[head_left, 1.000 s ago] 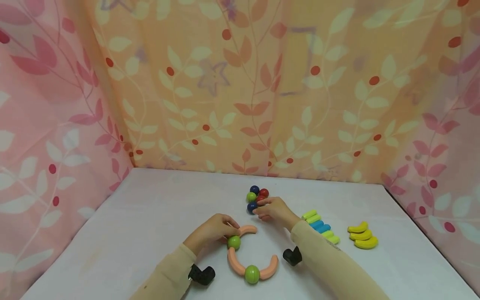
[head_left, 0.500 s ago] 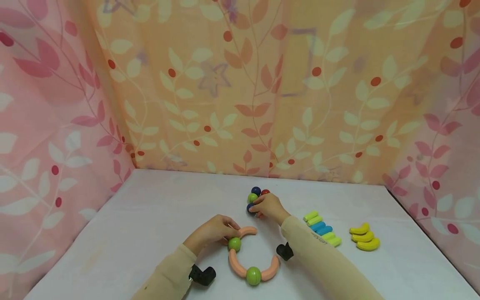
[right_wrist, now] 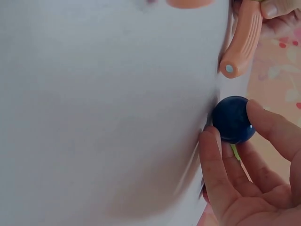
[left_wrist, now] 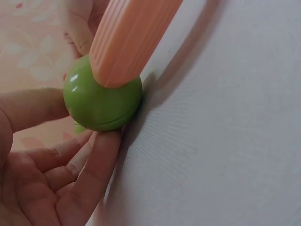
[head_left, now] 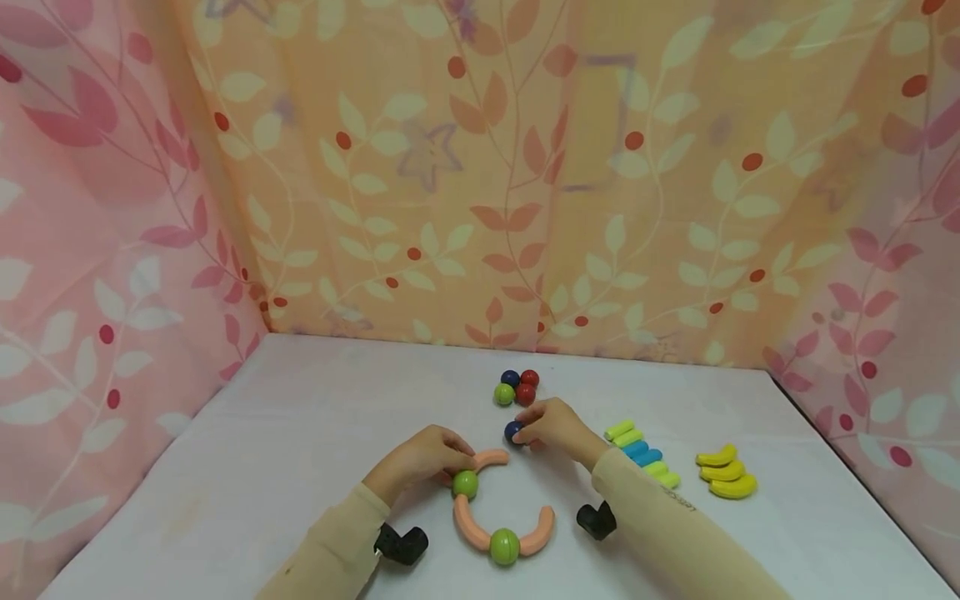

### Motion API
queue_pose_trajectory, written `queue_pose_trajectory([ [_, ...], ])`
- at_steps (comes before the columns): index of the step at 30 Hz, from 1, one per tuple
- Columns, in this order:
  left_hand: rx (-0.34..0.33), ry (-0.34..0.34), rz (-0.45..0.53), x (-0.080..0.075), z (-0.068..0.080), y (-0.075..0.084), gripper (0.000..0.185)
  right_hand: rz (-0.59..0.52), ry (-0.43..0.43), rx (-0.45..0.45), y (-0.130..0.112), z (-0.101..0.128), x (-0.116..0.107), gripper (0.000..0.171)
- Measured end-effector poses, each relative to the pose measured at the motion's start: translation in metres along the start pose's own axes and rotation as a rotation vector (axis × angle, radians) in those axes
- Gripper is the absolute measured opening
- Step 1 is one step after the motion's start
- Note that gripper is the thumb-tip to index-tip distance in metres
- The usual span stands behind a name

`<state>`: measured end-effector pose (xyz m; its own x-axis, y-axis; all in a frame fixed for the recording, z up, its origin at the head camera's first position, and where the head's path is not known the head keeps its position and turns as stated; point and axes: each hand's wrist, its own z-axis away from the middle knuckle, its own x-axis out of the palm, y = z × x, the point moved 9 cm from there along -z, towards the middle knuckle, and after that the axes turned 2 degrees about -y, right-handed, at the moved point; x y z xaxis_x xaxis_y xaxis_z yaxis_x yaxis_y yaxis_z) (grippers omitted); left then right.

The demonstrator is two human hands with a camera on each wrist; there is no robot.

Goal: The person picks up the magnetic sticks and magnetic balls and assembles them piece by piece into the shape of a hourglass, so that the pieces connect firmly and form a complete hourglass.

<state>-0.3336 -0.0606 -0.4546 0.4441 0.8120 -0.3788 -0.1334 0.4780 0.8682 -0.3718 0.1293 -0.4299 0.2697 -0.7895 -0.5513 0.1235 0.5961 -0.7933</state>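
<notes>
In the head view, my left hand (head_left: 422, 461) holds a green ball (head_left: 465, 485) between thumb and fingers. Ridged, peach-coloured curved sticks meet this ball, one (head_left: 492, 457) reaching away to the right and another (head_left: 469, 525) bending toward me. A second green ball (head_left: 504, 547) joins that lower stick to a further curved stick (head_left: 538, 533), forming an open ring. My right hand (head_left: 553, 427) pinches a dark blue ball (right_wrist: 233, 119) just beyond the upper stick's free end. A small pale disc shows on that stick's end (right_wrist: 229, 68) in the right wrist view.
Behind the right hand sit red balls (head_left: 527, 387), a blue ball (head_left: 510, 379) and a green ball (head_left: 504, 394). Yellow-green and blue short sticks (head_left: 637, 451) lie right, partly behind the right forearm. Farther right are yellow banana-shaped pieces (head_left: 727, 472). Patterned curtains surround the white table (head_left: 337, 375).
The right hand has taken the blue ball out of the ball cluster and brought it nearer, toward the upper curved stick. My left hand stays at the green ball.
</notes>
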Motion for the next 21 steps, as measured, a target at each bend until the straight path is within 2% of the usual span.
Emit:
queue_pose_trajectory([
  [9,0.012,0.056,0.014,-0.005,0.0,0.002,0.025,-0.017,-0.026,0.034,0.015,0.015,-0.009,0.031],
  [21,0.006,0.087,0.053,-0.003,-0.001,0.001,0.021,-0.011,-0.045,0.059,0.016,0.021,-0.007,0.031],
])
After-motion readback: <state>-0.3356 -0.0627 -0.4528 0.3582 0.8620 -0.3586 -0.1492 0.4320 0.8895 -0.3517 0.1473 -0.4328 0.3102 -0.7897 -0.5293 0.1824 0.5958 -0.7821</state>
